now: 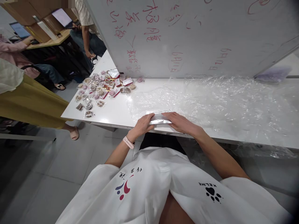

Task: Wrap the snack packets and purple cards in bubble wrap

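A shiny silver foil packet [160,119] is at the front edge of the white table [116,112], between my two hands. My left hand [143,125], below a pink wristband, is closed on the packet's left end. On its right end, the fingers of my right hand [181,122] grip too. What is inside the packet does not show. Under and beyond it spreads crinkled clear plastic wrap [210,102], which covers the middle and right of the table.
Many small wrapped snacks [93,90] lie heaped at the table's left end. A whiteboard [187,40] with red writing stands along the back. Someone in a yellow skirt [35,99] stands to the left; other people are at a desk [51,40] behind.
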Motion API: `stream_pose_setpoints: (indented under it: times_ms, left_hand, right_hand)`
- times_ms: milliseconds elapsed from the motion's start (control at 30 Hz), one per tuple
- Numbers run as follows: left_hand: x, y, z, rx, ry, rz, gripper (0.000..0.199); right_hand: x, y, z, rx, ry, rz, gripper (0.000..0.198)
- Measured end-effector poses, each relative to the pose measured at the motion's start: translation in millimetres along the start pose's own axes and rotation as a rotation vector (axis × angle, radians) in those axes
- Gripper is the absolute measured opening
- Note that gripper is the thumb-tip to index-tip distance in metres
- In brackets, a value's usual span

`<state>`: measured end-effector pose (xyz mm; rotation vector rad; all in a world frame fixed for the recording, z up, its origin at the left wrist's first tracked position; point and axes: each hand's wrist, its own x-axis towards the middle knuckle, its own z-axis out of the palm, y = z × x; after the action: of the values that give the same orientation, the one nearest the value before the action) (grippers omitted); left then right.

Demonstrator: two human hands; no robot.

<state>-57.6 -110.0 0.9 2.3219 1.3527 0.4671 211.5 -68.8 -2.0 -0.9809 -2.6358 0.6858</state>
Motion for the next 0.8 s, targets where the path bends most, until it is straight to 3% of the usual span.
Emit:
stream_pose_setpoints:
  times_ms: [133,267,400,500,600,667,733,800]
  left_hand:
    - [11,-15,-14,-0.124,0.003,-0.047,0.047]
    - [42,-36,-24,-0.316,0.13,-0.281,0.021]
    - [72,-42,-21,-0.365,0.244,-0.523,0.033]
    - [82,-39,-13,-0.165,0.287,-0.598,0.048]
    - [83,-37,-6,0.127,0.321,-0.459,0.039]
    - [79,-41,-4,0.203,0.255,-0.29,0.035]
    - [73,-47,-4,0.173,0.125,-0.142,0.043]
    - [65,-51,-7,0.126,0.038,-0.057,0.064]
  right_hand:
    - [15,5,-12,-0.019,0.037,0.105,0.054]
    - [50,26,-25,0.015,0.184,0.304,0.057]
    - [88,39,-18,-0.137,0.309,0.443,0.056]
    - [103,40,-6,-0.289,0.376,0.395,0.046]
    - [100,39,5,-0.335,0.349,0.248,0.046]
    - [92,40,8,-0.319,0.265,0.157,0.051]
    - [83,42,9,-0.286,0.184,0.115,0.065]
    - [77,43,9,-0.259,0.126,0.111,0.071]
